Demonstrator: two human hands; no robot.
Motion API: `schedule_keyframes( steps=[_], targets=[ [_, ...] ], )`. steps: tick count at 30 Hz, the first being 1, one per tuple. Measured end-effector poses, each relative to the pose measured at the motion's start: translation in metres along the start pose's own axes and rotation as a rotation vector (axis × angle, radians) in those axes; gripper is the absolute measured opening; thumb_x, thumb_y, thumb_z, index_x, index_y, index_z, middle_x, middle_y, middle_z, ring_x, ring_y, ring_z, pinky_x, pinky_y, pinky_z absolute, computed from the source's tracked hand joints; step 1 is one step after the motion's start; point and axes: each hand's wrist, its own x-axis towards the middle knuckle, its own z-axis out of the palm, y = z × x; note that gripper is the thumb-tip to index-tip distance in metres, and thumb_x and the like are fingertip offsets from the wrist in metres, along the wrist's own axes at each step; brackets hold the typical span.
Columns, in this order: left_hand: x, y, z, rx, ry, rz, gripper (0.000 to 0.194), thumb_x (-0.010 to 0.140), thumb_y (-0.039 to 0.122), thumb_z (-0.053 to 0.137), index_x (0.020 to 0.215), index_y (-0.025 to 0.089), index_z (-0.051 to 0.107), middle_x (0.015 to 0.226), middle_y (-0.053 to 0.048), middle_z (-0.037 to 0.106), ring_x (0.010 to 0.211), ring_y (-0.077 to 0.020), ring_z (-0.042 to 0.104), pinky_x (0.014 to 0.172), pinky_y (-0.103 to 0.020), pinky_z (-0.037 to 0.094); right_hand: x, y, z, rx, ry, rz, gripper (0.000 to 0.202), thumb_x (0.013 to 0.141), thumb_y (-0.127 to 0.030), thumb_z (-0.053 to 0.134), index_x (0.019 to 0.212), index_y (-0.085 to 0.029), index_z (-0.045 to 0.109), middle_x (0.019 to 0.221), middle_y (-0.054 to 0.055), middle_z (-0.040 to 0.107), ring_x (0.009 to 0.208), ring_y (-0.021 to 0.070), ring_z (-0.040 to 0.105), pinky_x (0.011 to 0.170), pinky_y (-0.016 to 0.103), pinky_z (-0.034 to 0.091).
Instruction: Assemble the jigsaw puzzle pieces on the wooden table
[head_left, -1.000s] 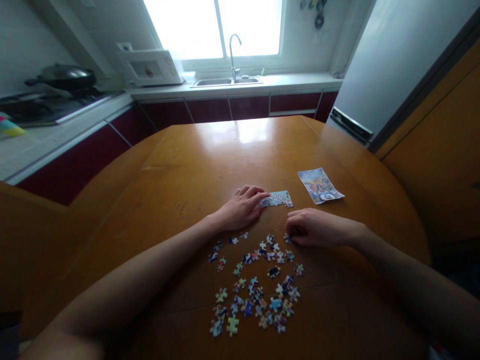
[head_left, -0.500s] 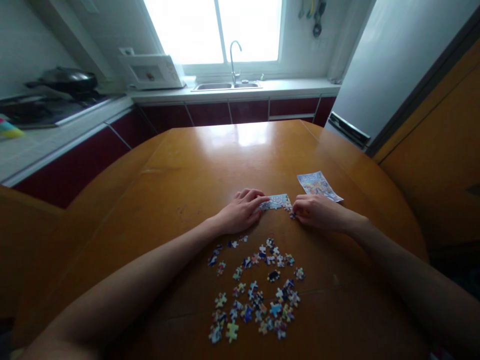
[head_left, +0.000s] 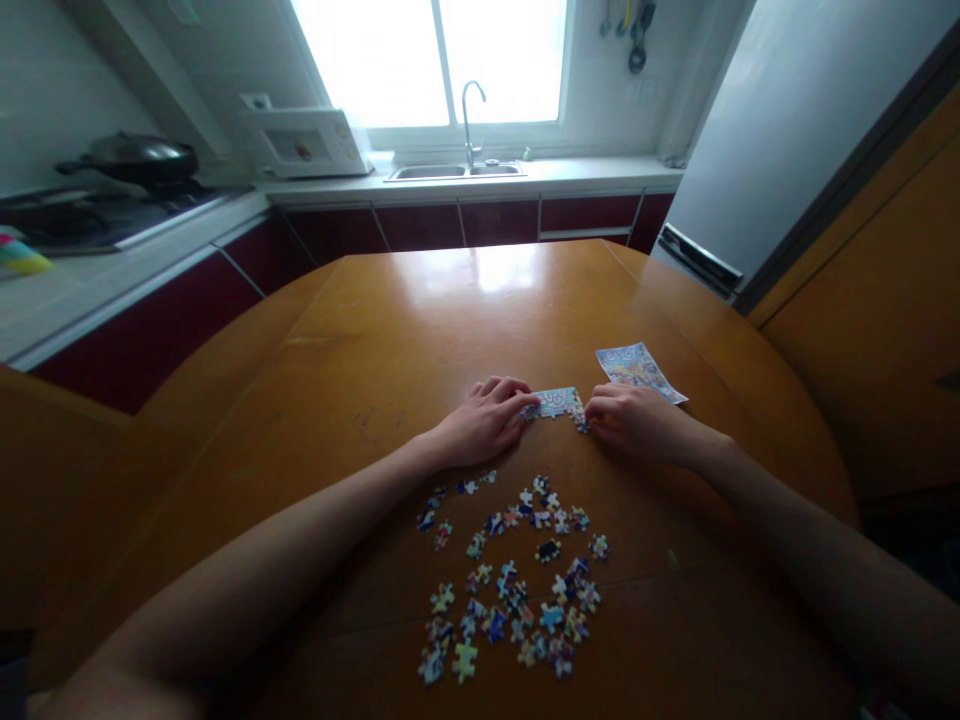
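Bare left hand: grip loosely curled, fingertips on the pale-blue, partly joined jigsaw section atop the brown wooden desk. Bare right hand: grip nearly closed at the section's right edge — whether it pinches a piece, cannot tell. Loose multicoloured cardboard pieces lie nearer the person.

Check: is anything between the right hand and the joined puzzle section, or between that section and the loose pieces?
Nothing visible stands between the right hand and the joined section: the fingers are at its right edge. Between it and the loose pieces, only the left hand, on its left end, partly blocks that side.
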Motion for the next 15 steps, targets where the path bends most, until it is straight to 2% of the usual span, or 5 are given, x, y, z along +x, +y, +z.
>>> schedule_keyframes(
  steps=[6, 15],
  targets=[
    [0.0003, 0.0006, -0.0004, 0.006, 0.005, -0.004, 0.036, 0.100, 0.029, 0.048, 0.135, 0.029, 0.053, 0.133, -0.007, 0.055, 0.123, -0.0271, 0.047, 0.111, -0.048, 0.037, 0.0002, 0.0011, 0.0030, 0.042, 0.011, 0.027, 0.012, 0.089, -0.026, 0.066, 0.099, -0.021, 0.071, 0.098, 0.005, 0.069, 0.085, 0.0204, 0.061, 0.076, 0.032, 0.043],
    [0.0001, -0.0005, 0.0004, -0.005, 0.004, -0.002, 0.039, 0.100, 0.030, 0.047, 0.138, 0.031, 0.053, 0.133, -0.007, 0.055, 0.123, -0.0277, 0.047, 0.111, -0.050, 0.037, 0.0012, 0.0021, 0.0025, 0.058, 0.019, 0.069, 0.009, 0.087, -0.024, 0.066, 0.094, -0.021, 0.070, 0.092, 0.004, 0.069, 0.081, 0.0188, 0.059, 0.075, 0.031, 0.043]
  ],
)
